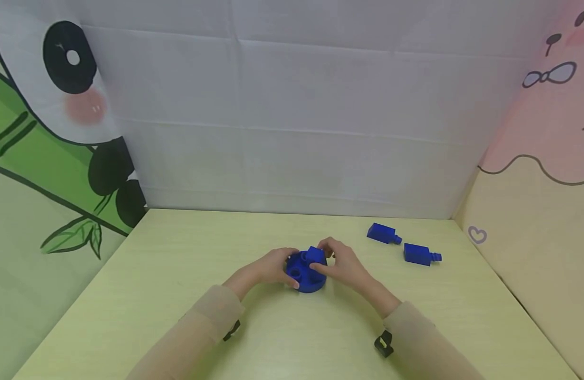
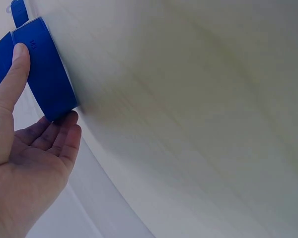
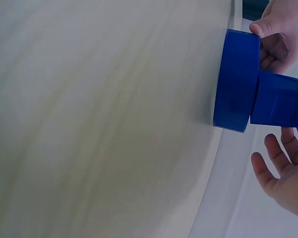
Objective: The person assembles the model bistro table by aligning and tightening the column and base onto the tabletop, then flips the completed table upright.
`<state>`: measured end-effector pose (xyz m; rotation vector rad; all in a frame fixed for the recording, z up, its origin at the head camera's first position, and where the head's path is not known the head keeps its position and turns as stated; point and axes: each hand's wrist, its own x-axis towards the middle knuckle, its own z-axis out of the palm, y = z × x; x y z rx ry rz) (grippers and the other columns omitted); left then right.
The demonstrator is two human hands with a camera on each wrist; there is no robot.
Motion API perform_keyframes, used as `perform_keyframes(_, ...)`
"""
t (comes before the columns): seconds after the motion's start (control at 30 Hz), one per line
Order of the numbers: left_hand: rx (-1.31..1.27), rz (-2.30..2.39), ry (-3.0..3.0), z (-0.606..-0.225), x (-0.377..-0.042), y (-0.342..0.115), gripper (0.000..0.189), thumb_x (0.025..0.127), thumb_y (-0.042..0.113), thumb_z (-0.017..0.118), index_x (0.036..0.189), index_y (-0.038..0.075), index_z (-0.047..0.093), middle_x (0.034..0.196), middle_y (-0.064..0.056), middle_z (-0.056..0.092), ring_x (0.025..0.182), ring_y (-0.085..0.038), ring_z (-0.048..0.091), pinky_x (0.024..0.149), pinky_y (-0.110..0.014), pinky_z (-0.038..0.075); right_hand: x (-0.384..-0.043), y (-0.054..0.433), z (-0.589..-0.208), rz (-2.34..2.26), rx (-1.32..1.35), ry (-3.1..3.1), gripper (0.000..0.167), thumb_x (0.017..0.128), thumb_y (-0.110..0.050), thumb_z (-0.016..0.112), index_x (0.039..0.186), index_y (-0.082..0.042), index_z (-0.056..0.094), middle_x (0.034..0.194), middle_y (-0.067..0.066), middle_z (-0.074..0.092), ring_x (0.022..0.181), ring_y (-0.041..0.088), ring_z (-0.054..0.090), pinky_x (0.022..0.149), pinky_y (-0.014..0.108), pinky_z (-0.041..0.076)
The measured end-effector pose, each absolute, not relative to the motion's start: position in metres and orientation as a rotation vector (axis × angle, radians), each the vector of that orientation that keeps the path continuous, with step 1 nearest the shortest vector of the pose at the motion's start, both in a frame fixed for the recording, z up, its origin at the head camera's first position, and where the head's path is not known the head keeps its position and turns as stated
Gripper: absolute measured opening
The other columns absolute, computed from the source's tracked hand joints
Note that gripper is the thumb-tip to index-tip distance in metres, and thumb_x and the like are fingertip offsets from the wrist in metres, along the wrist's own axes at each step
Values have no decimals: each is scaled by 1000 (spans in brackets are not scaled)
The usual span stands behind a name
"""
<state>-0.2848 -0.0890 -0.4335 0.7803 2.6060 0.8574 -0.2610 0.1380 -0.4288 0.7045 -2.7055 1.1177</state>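
Observation:
A round blue base (image 1: 309, 286) with round sockets in its top sits on the table in the middle of the head view. My left hand (image 1: 272, 266) grips its left side, thumb on the near rim and fingers around the far side. A blue rectangular block (image 1: 314, 254) stands upright on the base's far right part, its lower end up against the top face in the right wrist view. Between thumb and fingers, my right hand (image 1: 344, 266) pinches this block near its upper end. The base's edge (image 2: 47, 69) fills the left wrist view's upper left.
Two more blue blocks lie on their sides on the table at the right, a farther one (image 1: 382, 233) and a nearer one (image 1: 417, 254), each with a narrow ridged stub at its right end. A white cloth wall (image 1: 297, 132) closes off the table's back edge.

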Motion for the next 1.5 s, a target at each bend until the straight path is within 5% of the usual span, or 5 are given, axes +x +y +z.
perform_keyframes(0.23,781,852,2611,-436,-288,-89,86,71,31,83,138,-1,40,137,-17,48,122,-33,50,101,-45,41,-260,142,-424,1146,787,-2727,56,84,-37,70,131,-13,49,120,4,57,113,29,52,90,45,46)
perform_keyframes(0.47,791,870,2602,-439,-290,-89,86,71,31,83,138,-2,40,136,-18,49,121,-33,51,101,-45,42,-263,151,-421,1146,1194,-2587,48,92,-14,59,139,-11,45,142,5,46,131,27,39,102,52,38)
perform_keyframes(0.7,793,887,2587,-441,-292,-90,86,71,30,83,138,-2,40,136,-18,50,121,-32,51,101,-45,42,-269,150,-425,1046,1280,-2545,45,91,-9,59,135,-7,49,138,7,51,129,28,42,104,52,35)
perform_keyframes(1.1,811,877,2598,-446,-296,-89,86,71,30,83,138,-2,40,136,-18,49,121,-33,51,101,-45,42,-274,148,-433,975,971,-2650,40,87,-24,68,123,-13,57,124,2,56,121,23,48,101,46,41)
perform_keyframes(1.5,793,874,2599,-448,-297,-89,86,72,31,82,139,-1,39,138,-18,47,123,-32,49,102,-44,40,-268,141,-435,1008,505,-2733,47,76,-36,79,107,-9,56,97,3,59,94,27,56,78,36,49)
